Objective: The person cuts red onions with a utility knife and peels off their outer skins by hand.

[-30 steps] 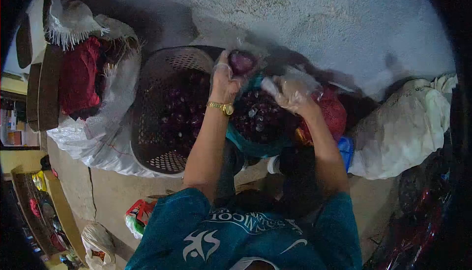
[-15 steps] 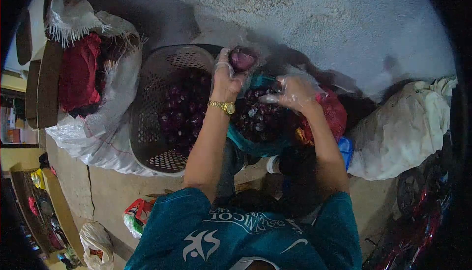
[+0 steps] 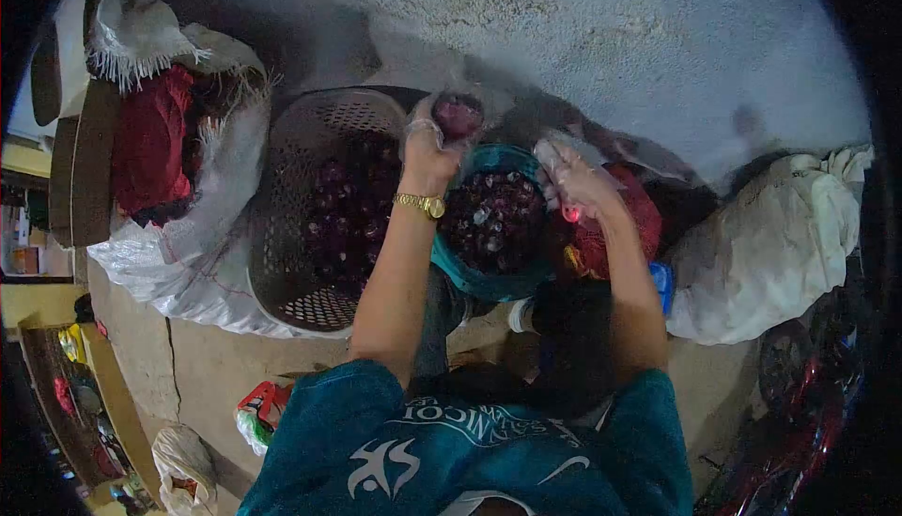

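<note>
My left hand (image 3: 430, 148), in a clear plastic glove with a gold watch at the wrist, holds a purple-red onion (image 3: 458, 117) near the wall. Below and between my hands stands a teal tub (image 3: 484, 283) with many dark purple pieces (image 3: 493, 220). My right hand (image 3: 575, 178), also gloved in clear plastic, is over the tub's right rim beside a red mesh bag (image 3: 625, 225); its fingers look bent, and whether they hold anything is not clear. A grey perforated basket (image 3: 282, 225) of purple onions (image 3: 343, 220) is left of my left arm.
A white woven sack (image 3: 202, 272) with red cloth (image 3: 155, 140) stands at the left. To the right are a blue object (image 3: 661, 283) and a pale full sack (image 3: 770, 248). A red and green plastic bag (image 3: 258, 413) lies on the floor. The rough wall (image 3: 583, 27) runs behind.
My right hand has dipped towards the tub and then drawn back to its right rim. My left hand still holds the onion in nearly the same place.
</note>
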`<state>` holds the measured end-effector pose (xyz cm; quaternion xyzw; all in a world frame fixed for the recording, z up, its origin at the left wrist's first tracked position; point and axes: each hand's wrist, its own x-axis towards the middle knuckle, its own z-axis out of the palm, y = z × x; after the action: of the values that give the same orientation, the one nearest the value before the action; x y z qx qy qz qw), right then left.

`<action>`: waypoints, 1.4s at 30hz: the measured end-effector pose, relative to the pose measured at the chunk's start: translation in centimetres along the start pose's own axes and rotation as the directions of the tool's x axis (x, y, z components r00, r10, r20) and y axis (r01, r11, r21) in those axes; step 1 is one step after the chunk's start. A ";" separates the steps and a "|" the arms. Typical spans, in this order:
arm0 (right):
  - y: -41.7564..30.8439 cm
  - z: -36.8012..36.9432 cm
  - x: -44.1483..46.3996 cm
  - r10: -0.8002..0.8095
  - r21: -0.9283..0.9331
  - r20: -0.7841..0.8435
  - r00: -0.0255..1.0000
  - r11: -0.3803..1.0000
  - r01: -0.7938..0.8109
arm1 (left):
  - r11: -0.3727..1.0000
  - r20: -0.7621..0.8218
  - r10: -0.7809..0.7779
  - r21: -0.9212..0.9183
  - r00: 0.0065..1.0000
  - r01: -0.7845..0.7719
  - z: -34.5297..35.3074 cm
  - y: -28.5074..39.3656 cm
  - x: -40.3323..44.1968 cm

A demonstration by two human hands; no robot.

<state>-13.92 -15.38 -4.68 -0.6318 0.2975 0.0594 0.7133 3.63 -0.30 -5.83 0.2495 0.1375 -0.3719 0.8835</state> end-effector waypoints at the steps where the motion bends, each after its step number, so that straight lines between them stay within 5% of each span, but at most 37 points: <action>1: -0.9 0.2 -0.1 0.078 -0.070 -0.059 0.995 0.994 -0.082 | 1.000 0.028 -0.004 -0.002 1.000 0.005 -0.4 0.2 0.3; 5: -1.9 0.3 -0.2 0.031 0.176 -0.018 0.999 0.984 -0.027 | 0.998 -0.040 0.048 0.033 0.998 -0.047 1.4 0.3 -1.2; 10: -2.2 0.7 -1.0 -0.328 0.377 0.137 0.935 0.890 0.257 | 0.991 0.059 0.004 -0.132 0.998 0.004 0.5 0.8 -0.5; 17: -2.3 1.6 -1.2 -0.270 0.354 0.066 0.961 0.906 0.231 | 0.994 0.104 0.011 -0.106 0.995 0.000 1.6 0.8 -1.7; 19: -1.8 1.3 -0.7 -0.358 0.540 0.097 0.929 0.802 0.253 | 0.994 0.050 0.016 -0.108 0.999 -0.011 1.8 0.8 -1.7; 25: -2.1 1.8 -1.3 -0.418 0.387 -0.011 0.909 0.836 0.389 | 0.998 0.057 0.009 -0.070 0.998 -0.005 1.7 0.8 -1.8; 28: -2.7 2.1 -1.8 -0.301 0.382 0.017 0.953 0.883 0.272 | 0.999 0.049 0.001 -0.032 0.999 0.001 2.1 0.4 -2.0; 32: -2.7 2.3 -1.7 -0.377 0.355 -0.023 0.926 0.863 0.360 | 0.999 0.110 0.008 -0.043 0.994 -0.003 0.3 0.3 -0.1; 34: -3.2 2.6 -1.8 -0.346 0.198 -0.054 0.937 0.916 0.350 | 0.999 0.098 -0.010 -0.047 0.995 0.015 0.3 0.2 0.1; 42: -3.1 3.2 -2.0 -0.436 0.198 -0.068 0.897 0.876 0.440 | 0.997 0.058 -0.008 0.081 0.998 0.003 1.5 -0.1 -1.3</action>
<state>-12.99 -12.46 -0.91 -0.6050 0.1592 -0.1418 0.7672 2.74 -0.43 -4.01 0.2736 0.0973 -0.3868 0.8753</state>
